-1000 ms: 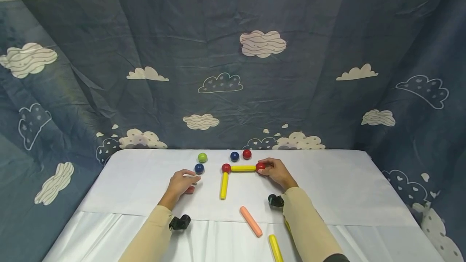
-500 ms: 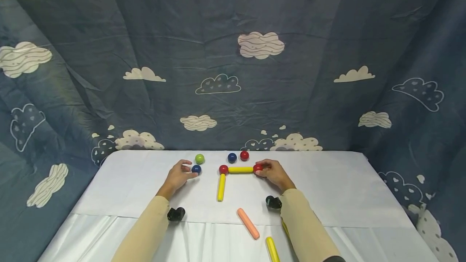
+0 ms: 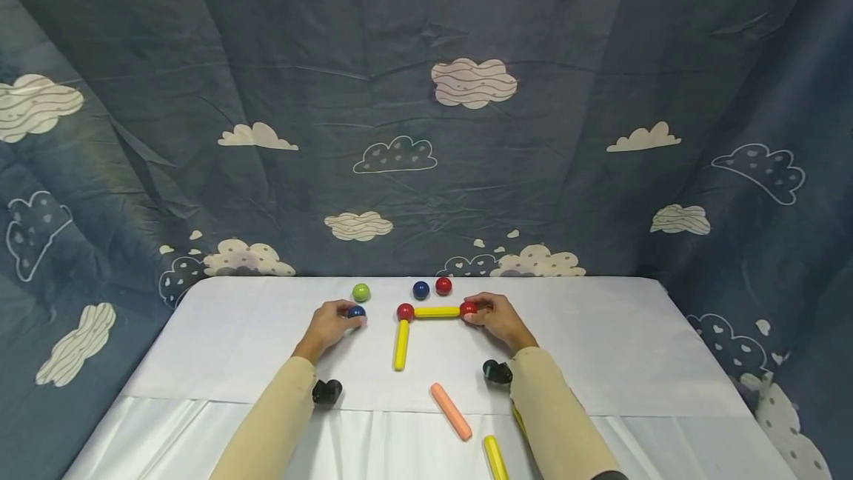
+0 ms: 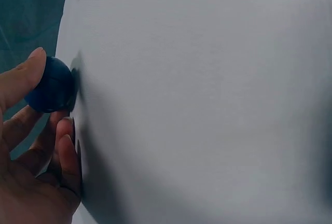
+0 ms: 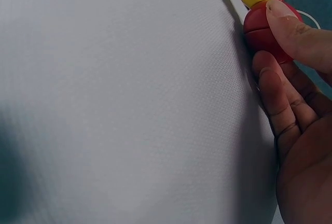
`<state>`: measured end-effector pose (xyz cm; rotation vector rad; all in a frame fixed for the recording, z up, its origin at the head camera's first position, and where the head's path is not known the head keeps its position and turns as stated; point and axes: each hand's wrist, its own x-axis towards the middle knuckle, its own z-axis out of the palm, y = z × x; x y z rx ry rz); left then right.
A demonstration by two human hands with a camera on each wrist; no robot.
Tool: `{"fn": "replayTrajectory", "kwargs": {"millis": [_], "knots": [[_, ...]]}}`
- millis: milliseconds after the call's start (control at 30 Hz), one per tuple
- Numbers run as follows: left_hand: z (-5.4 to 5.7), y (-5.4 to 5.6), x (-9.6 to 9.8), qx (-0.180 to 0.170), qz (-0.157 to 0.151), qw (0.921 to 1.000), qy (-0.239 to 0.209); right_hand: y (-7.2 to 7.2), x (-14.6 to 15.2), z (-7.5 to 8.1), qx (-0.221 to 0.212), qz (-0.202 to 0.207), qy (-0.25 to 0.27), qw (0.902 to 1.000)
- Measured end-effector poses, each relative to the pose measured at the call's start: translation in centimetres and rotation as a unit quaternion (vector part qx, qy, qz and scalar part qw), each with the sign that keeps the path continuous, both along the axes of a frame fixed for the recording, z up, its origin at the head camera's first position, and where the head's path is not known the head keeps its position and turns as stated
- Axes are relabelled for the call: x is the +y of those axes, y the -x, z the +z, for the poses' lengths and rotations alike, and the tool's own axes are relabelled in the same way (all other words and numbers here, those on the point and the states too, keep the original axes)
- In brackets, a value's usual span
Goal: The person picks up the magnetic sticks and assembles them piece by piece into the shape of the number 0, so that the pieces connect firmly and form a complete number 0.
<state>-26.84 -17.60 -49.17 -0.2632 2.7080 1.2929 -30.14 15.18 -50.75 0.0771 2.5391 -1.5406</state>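
My left hand (image 3: 327, 327) pinches a blue ball (image 4: 52, 85) between thumb and fingers, low over the white cloth. A green ball (image 3: 360, 292) lies just behind it. With thumb and fingertips, my right hand (image 3: 498, 319) holds a red ball (image 5: 262, 29) at the right end of a yellow stick (image 3: 436, 312). That stick's left end meets another red ball (image 3: 405, 312), from which a second yellow stick (image 3: 401, 345) points toward me. Together they form a corner on the cloth.
Behind the upper stick sit a loose blue ball (image 3: 420, 290) and a loose red ball (image 3: 443, 286). Nearer me lie an orange stick (image 3: 451, 412) and a yellow stick (image 3: 495, 458); another yellow piece is mostly hidden under the right sleeve (image 3: 556, 413). A cloud-patterned curtain (image 3: 533, 191) hangs behind the table.
My left hand has moved up to the front blue ball and closed its thumb and fingers round it. My right hand keeps its hold on the red ball.
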Motion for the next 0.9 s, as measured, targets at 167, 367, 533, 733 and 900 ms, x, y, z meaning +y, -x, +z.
{"fn": "replayTrajectory", "kwargs": {"millis": [167, 367, 533, 733, 900], "knots": [[-0.2, -0.2, -0.2, 0.007, 0.0, 0.9999, 0.012, -0.1, -0.1, 0.0, 0.0, 0.001, 0.0, 1.0], [0.0, -0.5, -0.6, 0.025, -0.009, 0.9996, 0.012, 0.0, 0.0, -0.1, 0.001, 0.0, -0.004, 1.0], [0.7, -1.5, -0.6, 0.05, -0.037, 0.9981, -0.002, 0.0, 0.0, 0.0, -0.002, 0.001, -0.007, 1.0], [1.5, -3.3, -0.2, 0.044, -0.08, 0.9957, -0.019, 0.1, 0.1, 0.0, 0.003, 0.005, -0.018, 0.9998], [1.5, -4.7, 0.0, 0.037, -0.145, 0.9883, -0.03, 0.2, 0.1, -0.1, 0.003, 0.007, -0.017, 0.9998]]}}
